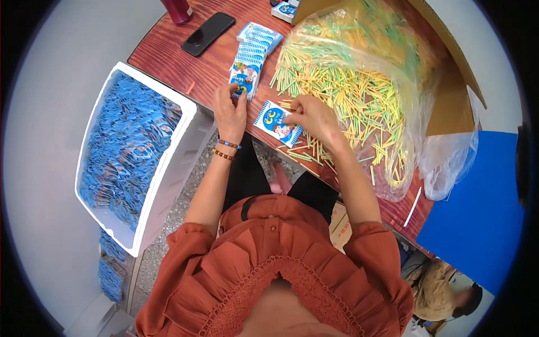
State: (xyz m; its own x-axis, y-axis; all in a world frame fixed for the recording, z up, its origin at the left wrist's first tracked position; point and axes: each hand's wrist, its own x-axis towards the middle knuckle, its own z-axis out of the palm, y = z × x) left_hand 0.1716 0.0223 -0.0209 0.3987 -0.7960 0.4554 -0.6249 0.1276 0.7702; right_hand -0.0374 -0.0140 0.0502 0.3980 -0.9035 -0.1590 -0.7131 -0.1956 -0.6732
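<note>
Fingers spread, my left hand (pixel 229 114) rests its fingertips on the near end of a row of overlapping blue-and-white flat packets (pixel 254 53) printed with cartoon figures. To the right, one more such packet (pixel 273 122) lies face up at the table's near edge. My right hand (pixel 315 119) is bent over this packet's right side, the thumb on its face and the fingers curled at its edge. Behind and beside that hand spreads a big heap of thin yellow and green sticks (pixel 348 95), partly inside a clear plastic bag (pixel 412 121).
A white foam box (pixel 193 121) full of small blue packets stands left of the red-brown wooden table (pixel 168 48). A black phone (pixel 208 34) and a dark red bottle (pixel 177 10) lie farther back. At right are a cardboard box (pixel 452 106), a blue panel (pixel 477 208) and another person (pixel 438 292).
</note>
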